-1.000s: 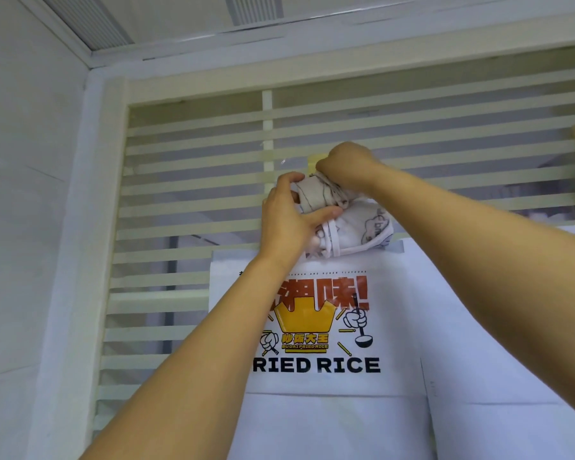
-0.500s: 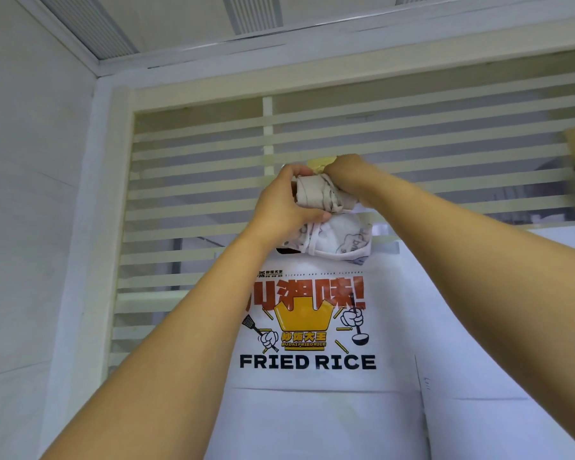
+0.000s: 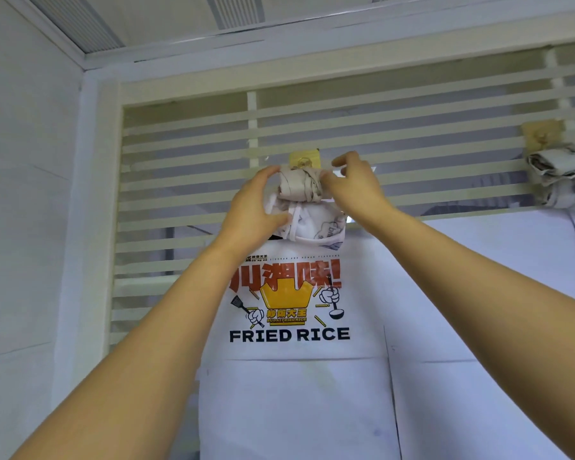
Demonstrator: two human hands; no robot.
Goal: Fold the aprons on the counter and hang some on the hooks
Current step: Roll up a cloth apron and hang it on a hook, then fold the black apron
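Left hand [image 3: 253, 207] grips the left end of the rolled apron bundle [image 3: 301, 194], creased cloth wound with flat straps, held just beneath a square yellow hook [image 3: 304, 160] on the slatted screen [image 3: 180, 167]. Right hand [image 3: 356, 187]: thumb against the roll's right end; whether it grasps cannot be told. Second bundle [image 3: 561, 174] hangs far right, well apart, with bare slats between.

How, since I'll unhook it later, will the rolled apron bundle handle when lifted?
Probably soft and floppy: the apron bundle bulges and creases between the left hand and right hand. Likely light: a small hook seems to carry it. It may unroll if held loosely.
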